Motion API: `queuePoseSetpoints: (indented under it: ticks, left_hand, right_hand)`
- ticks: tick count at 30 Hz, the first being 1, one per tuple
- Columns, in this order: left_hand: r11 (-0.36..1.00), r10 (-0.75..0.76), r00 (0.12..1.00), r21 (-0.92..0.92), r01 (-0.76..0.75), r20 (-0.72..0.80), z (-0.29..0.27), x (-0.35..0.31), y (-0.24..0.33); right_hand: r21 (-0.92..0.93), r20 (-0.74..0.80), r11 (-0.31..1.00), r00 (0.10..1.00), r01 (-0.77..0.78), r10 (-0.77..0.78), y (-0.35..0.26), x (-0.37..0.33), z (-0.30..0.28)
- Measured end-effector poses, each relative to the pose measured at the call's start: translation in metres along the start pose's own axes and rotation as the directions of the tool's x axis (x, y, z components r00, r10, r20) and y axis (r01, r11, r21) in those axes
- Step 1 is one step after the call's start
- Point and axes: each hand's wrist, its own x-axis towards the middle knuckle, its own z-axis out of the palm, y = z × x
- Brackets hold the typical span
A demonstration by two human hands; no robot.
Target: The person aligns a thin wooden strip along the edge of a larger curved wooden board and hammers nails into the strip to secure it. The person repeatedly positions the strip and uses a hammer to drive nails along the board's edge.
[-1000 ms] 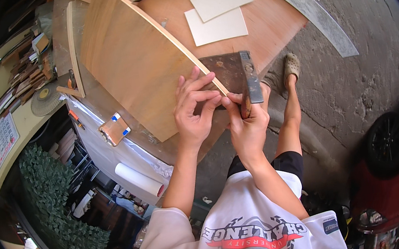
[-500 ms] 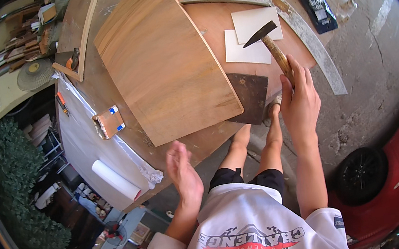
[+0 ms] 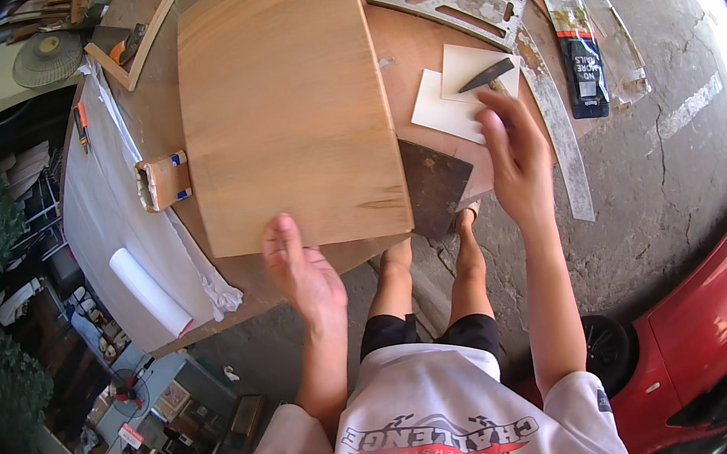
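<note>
A large wooden panel (image 3: 292, 110) with a slightly curved outline lies across the table. My left hand (image 3: 304, 270) is at its near edge, palm turned inward, fingers apart and loosely bent; whether it touches the panel I cannot tell. Right of the panel, my right hand (image 3: 519, 155) has its fingers curled at the handle of a hammer (image 3: 485, 76). The hammer's dark head shows over two overlapping white square pieces (image 3: 449, 110), while most of the handle is hidden behind the hand. A dark square plate (image 3: 434, 178) sits partly under the panel's right side.
Beyond the white squares lies a metal triangle square (image 3: 481, 3), with a long curved metal strip (image 3: 558, 142) beside it. A black adhesive pouch (image 3: 582, 59) is farther right. Left are a taped cardboard piece (image 3: 165, 180), a paper roll (image 3: 149, 292) and an orange cutter (image 3: 81, 126). A red car (image 3: 695, 306) stands lower right.
My right hand has lowered the hammer toward the white squares, its head turning flatter. My left hand has moved up and left to the panel's near edge. The whole view has turned slightly.
</note>
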Motion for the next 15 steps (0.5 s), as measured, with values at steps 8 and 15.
queuePoseSetpoints:
  ticks: [8, 15]
  left_hand:
    - [0.956, 0.284, 0.959, 0.082, -0.283, 0.009, -0.015, 0.025, 0.046]
    - [0.952, 0.211, 0.969, 0.200, -0.234, 0.128, -0.088, 0.029, 0.117]
  right_hand:
    - [0.358, 0.608, 0.878, 0.793, -0.318, 0.039, -0.012, 0.097, 0.077]
    - [0.669, 0.579, 0.619, 0.811, -0.412, -0.086, -0.023, 0.064, 0.063]
